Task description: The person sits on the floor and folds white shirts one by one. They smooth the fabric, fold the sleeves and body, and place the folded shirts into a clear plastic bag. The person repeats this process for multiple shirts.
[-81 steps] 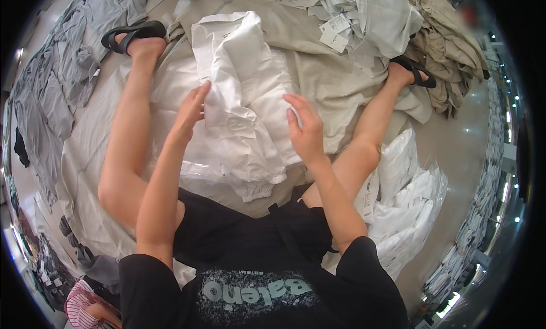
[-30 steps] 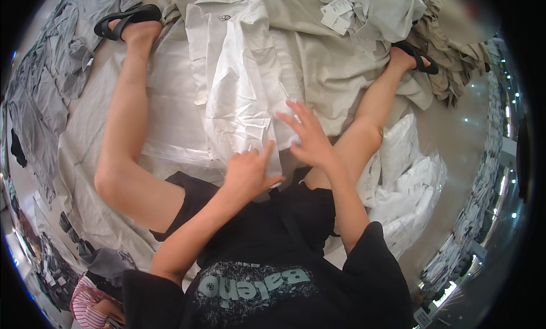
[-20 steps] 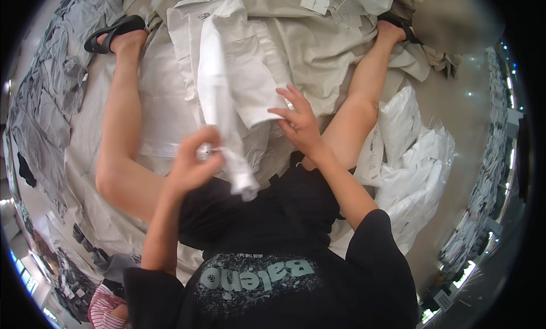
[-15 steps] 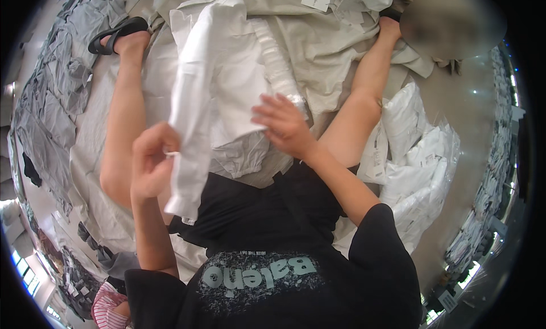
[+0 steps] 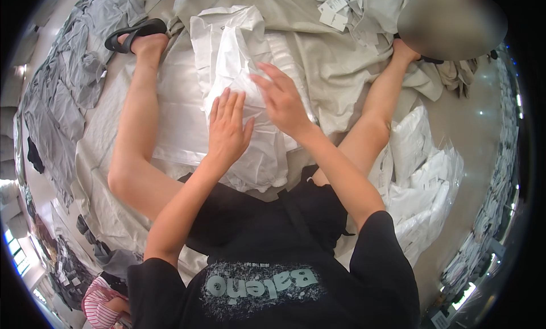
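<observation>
A white long-sleeved garment [image 5: 264,161] lies between my legs, its gathered lower edge toward me. One white sleeve [image 5: 230,58] is folded over its body and runs away from me. My left hand [image 5: 228,124] rests flat on the garment near the sleeve, fingers stretched out. Just to its right, my right hand [image 5: 282,98] has its fingers spread over the cloth; whether it presses on it I cannot tell. Neither hand grips anything. Part of the garment is hidden beneath my hands.
White garments in clear plastic bags [image 5: 426,184] are heaped beside my right leg. Beige cloth [image 5: 335,78] covers the floor under me. Grey garments [image 5: 54,121] pile up at left; paper tags [image 5: 334,13] lie at the top. A person in striped clothing [image 5: 101,303] is at lower left.
The sleeve my left hand held up at the left now lies folded across the garment. My left hand has let go, moved right and flattened; my right hand has moved slightly away from me.
</observation>
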Tool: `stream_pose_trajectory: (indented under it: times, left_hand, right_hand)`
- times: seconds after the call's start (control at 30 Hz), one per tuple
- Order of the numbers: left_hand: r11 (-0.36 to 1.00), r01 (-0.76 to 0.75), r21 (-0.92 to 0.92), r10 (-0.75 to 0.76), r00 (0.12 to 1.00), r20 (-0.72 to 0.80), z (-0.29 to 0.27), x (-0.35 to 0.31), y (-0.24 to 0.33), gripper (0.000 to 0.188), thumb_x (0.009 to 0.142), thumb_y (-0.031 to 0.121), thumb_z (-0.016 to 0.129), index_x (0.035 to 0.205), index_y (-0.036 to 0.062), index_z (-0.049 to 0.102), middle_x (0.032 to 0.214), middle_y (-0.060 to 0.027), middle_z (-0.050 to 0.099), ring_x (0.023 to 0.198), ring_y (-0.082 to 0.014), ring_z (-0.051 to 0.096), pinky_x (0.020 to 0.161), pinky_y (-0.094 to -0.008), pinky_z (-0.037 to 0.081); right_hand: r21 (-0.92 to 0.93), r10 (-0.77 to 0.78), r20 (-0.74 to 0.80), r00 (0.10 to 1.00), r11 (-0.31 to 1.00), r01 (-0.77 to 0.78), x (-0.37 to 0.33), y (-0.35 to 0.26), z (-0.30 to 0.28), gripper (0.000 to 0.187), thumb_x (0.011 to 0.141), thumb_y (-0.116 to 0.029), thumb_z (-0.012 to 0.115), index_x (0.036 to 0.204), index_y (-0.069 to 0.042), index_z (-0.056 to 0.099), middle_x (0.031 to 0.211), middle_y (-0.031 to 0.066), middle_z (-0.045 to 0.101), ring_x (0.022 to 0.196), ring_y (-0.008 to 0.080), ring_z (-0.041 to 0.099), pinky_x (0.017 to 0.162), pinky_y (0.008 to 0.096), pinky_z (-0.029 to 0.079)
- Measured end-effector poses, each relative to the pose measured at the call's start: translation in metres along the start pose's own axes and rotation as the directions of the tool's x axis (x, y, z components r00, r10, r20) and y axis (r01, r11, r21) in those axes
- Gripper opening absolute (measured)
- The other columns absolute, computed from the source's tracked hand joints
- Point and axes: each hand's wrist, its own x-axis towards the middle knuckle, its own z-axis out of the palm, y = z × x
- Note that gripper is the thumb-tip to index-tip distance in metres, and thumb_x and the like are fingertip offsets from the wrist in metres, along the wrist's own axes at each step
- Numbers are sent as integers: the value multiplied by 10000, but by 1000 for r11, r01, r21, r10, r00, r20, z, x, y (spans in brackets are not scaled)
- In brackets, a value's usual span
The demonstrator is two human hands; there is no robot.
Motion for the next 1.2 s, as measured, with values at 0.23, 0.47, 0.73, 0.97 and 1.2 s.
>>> stream_pose_trajectory:
  times: [0.23,0.47,0.73,0.97,1.2]
  left_hand:
    - [992,-86,89,77,993,91,78,8,-66,677,1063,476,576,1631,121,481,1607,-211,523,1605,-370,348,1349,-559,122]
    - [998,-61,34,60,997,45,64,13,-40,588,1010,394,676,1465,25,631,1422,-161,624,1479,-348,466,1279,-526,285]
    - [959,-211,-192,231,969,92,84,19,-51,597,990,312,705,1485,-4,603,1390,-147,627,1396,-347,514,1207,-486,387]
    - [931,-133,-340,194,969,154,87,48,-76,558,985,328,712,1460,40,651,1368,-171,646,1373,-382,532,1201,-465,403]
    - [963,3,-271,154,817,556,91,45,-109,497,998,348,685,1383,33,683,1455,-219,610,1364,-418,534,1191,-483,400]
  right_hand:
    - [-352,218,84,972,919,-176,17,112,121,436,1078,-382,578,1479,-234,664,1598,125,549,1561,331,411,1287,669,213]
    - [167,548,-108,829,832,-529,84,166,95,576,979,-418,754,1386,-18,678,1431,166,653,1320,304,617,1104,443,480]
    - [385,776,532,339,135,-913,216,175,71,679,815,-371,957,1289,47,708,1302,179,743,1260,287,689,1054,442,547]
    - [618,244,549,799,525,-585,183,77,-26,277,945,-124,835,1198,-18,799,1124,40,799,979,162,749,903,326,591]
    - [474,-142,642,753,846,-244,-1,-2,-87,667,601,198,593,1120,-125,859,1077,26,735,1111,247,640,1019,392,490]
